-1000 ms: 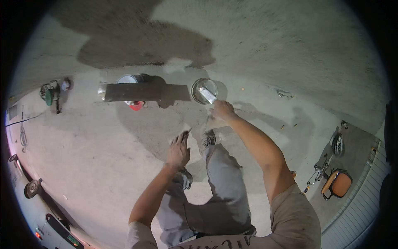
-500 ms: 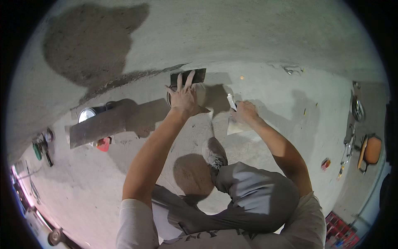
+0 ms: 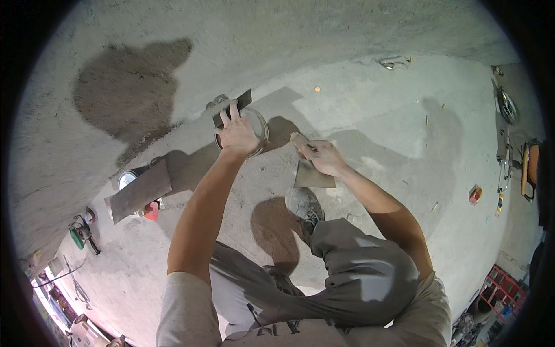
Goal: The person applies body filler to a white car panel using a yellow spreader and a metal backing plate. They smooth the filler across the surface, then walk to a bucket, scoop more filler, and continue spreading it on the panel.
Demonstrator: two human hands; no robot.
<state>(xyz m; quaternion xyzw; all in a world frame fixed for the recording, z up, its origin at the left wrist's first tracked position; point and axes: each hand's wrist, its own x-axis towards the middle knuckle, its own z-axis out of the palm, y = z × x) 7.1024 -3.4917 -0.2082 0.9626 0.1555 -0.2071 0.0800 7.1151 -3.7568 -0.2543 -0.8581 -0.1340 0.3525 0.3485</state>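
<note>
So the left hand [image 3: 238,137] is reaching out over a round metal-rimmed tin [image 3: 266,136], fingers spread and pressed across a dark rectangular plate [image 3: 245,99], which sits tilted at the far side of the tin. Looks like it's got hold of the plate, but the thumb's grip I can't make out. Right hand [image 3: 325,159] is just right of the tin and a bit nearer, fingers curled closed around a pale-ended tool [image 3: 298,140]. There's a flat trapezoid blade [image 3: 315,177] right under that hand, can't tell if it's part of the same tool. Over to the left a grey board [image 3: 140,191] lies slanted, partly covering a shiny can [image 3: 127,179], with a red thing [image 3: 151,211] poking out on the near side. Near the blade there's a grey shoe [image 3: 305,207], and well off right sits a red crate [image 3: 504,291].
</note>
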